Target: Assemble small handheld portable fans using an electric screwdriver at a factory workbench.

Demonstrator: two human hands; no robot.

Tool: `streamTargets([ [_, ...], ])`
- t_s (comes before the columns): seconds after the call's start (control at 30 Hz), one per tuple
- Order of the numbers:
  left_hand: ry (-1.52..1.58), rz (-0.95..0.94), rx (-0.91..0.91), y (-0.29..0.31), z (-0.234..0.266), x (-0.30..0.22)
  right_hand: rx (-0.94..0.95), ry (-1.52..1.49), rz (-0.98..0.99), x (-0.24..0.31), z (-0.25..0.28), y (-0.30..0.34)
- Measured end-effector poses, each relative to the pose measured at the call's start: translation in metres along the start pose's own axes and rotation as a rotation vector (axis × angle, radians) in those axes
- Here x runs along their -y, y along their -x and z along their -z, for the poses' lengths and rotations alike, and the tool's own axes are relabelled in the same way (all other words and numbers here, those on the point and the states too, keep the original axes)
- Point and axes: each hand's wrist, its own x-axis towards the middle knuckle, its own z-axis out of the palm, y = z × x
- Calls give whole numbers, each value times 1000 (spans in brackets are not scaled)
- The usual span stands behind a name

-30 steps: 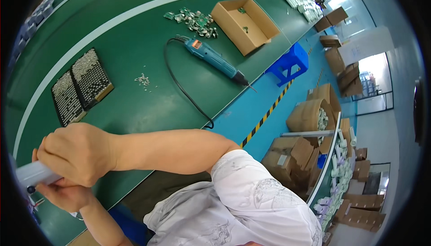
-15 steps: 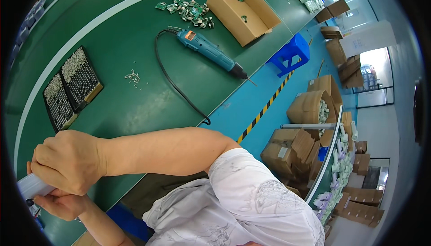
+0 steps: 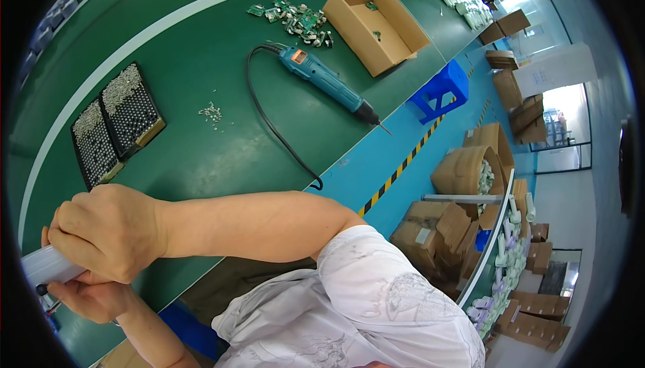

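One white tube (image 3: pixel 51 265) is doubly gripped: the right hand (image 3: pixel 111 234) wraps it in a fist, the left hand (image 3: pixel 95 299) clasps it just below.

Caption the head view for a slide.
Right hand and left hand on a whitish tube at a green bench bearing a teal power screwdriver and an open cardboard box.

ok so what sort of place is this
Probably an electronics assembly workshop: an electric screwdriver and a pile of circuit boards lie on a green workbench, with cardboard cartons nearby.
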Motion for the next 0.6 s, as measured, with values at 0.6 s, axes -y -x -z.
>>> streamTargets([
  [0.6, 33, -95, 410, -35, 31, 23, 192, 36, -51, -6, -10, -2],
])
